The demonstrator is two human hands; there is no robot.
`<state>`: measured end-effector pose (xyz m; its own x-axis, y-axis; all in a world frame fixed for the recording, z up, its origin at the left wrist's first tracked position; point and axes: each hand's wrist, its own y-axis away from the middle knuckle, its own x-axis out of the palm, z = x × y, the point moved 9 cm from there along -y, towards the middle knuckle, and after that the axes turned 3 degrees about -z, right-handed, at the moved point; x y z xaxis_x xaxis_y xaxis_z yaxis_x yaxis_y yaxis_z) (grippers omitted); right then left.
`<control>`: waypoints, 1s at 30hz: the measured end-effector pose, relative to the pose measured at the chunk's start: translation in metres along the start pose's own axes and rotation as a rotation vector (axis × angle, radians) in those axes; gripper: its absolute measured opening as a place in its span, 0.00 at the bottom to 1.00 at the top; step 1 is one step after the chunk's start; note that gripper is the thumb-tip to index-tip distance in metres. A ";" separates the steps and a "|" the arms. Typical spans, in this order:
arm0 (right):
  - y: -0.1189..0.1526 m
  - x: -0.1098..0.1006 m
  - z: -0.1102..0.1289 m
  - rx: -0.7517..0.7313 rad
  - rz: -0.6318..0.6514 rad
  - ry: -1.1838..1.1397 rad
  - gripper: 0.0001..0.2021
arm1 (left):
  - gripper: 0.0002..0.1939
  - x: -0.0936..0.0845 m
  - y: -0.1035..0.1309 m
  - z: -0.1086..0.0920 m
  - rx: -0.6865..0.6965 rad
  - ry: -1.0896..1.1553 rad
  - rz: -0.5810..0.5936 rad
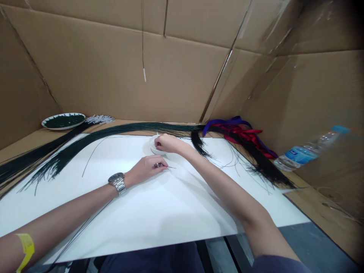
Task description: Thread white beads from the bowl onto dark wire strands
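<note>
My left hand (146,169), with a metal watch (117,182) on its wrist, pinches a thin dark strand (171,167) whose tip sticks out to the right. Small beads (159,165) show at its fingers. Long dark strands trail from under that wrist toward the table's front edge. Just behind it, my right hand (167,144) has its fingers closed and dipped into a small white bowl (154,149). What those fingertips hold, if anything, is hidden.
Long bundles of dark strands (122,131) lie across the back of the white board (142,220). A plate of dark green bits (65,121) stands back left. Purple and red ribbons (244,134) and a water bottle (303,153) lie right. Cardboard walls (113,76) surround the table.
</note>
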<state>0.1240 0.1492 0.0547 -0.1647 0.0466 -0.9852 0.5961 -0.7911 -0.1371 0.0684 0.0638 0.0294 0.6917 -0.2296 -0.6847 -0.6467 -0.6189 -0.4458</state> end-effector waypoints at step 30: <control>0.116 0.032 -0.044 0.352 -0.160 -1.383 0.04 | 0.07 0.001 -0.005 0.009 -0.114 -0.047 0.020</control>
<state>0.2230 0.0858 0.0031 -0.9497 -0.3099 -0.0455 0.3103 -0.9506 -0.0012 0.0690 0.0733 0.0255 0.6616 -0.2093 -0.7201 -0.6178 -0.6965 -0.3651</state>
